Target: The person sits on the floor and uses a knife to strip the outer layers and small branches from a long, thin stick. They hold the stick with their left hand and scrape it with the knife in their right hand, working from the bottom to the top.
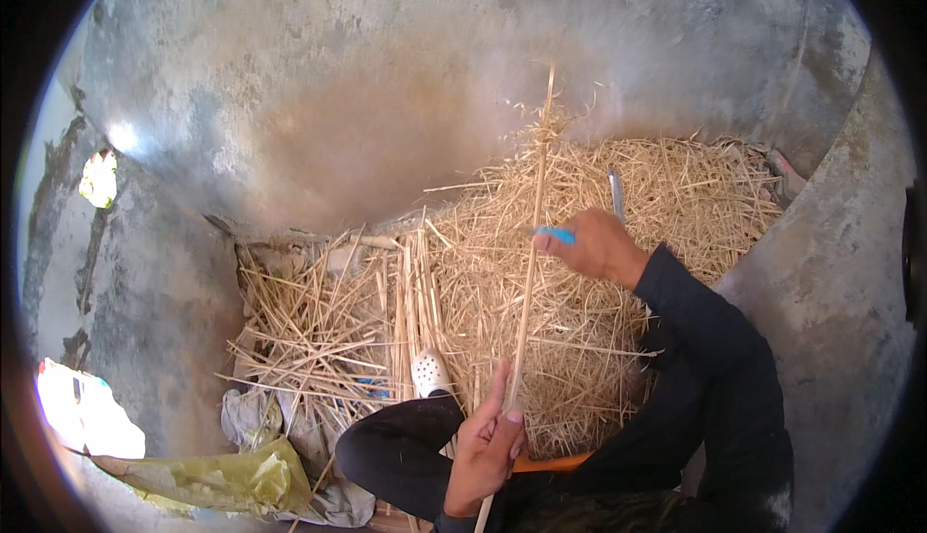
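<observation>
A long, thin, pale bamboo strip [531, 282] slants upward from my lap, with curled shavings clinging near its far end. Its near part is gripped in my left hand [486, 451], the index finger stretched along it. Farther up, my right hand [597, 246] is closed on a small blue tool [555, 236], which meets the strip's side. Whether that tool has a blade is hidden. A narrow grey metal blade [616, 193] shows just beyond my right hand; I cannot tell if it belongs to the tool.
A thick heap of shavings [676, 185] spreads ahead and to the right, against a concrete wall [386, 79]. Uncut-looking strips [319, 340] lie in a loose pile at left. A white clog [430, 374] is on my foot. Yellowish plastic sheeting [222, 475] lies at lower left.
</observation>
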Demonstrator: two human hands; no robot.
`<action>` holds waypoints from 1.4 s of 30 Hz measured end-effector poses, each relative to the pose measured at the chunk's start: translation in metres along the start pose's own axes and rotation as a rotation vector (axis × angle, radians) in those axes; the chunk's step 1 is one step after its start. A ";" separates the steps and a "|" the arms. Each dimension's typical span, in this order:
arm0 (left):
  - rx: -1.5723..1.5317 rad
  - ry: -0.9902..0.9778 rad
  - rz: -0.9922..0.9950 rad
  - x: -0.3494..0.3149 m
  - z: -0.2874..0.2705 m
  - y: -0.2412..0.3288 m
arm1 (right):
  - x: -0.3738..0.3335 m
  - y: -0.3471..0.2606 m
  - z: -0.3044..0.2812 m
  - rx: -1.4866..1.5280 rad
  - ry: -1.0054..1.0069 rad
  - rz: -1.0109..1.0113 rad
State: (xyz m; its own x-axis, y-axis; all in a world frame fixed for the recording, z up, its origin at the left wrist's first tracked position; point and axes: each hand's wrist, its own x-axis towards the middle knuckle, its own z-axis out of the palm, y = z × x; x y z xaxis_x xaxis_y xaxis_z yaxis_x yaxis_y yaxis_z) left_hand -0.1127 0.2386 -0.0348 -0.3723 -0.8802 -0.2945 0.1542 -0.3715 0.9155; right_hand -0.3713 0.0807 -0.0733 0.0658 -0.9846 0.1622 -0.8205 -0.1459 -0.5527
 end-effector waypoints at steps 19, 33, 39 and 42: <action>0.818 -0.008 0.211 0.000 -0.001 0.013 | -0.014 0.008 0.009 0.015 0.126 -0.225; -0.611 -0.180 -0.161 0.004 0.001 -0.001 | 0.012 0.021 -0.002 0.020 0.126 -0.016; -1.204 -0.387 -0.145 0.016 -0.007 -0.028 | 0.012 0.016 -0.002 0.011 0.110 0.063; -1.179 -0.393 -0.099 0.016 -0.009 -0.028 | 0.000 0.003 0.007 -0.012 0.094 -0.039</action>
State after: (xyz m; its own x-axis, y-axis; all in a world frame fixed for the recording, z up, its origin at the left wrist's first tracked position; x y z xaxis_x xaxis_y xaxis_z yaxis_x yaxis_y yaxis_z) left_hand -0.1144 0.2318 -0.0676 -0.6460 -0.7610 -0.0601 0.7608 -0.6483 0.0303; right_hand -0.3700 0.0797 -0.0805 0.0449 -0.9646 0.2597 -0.8249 -0.1825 -0.5351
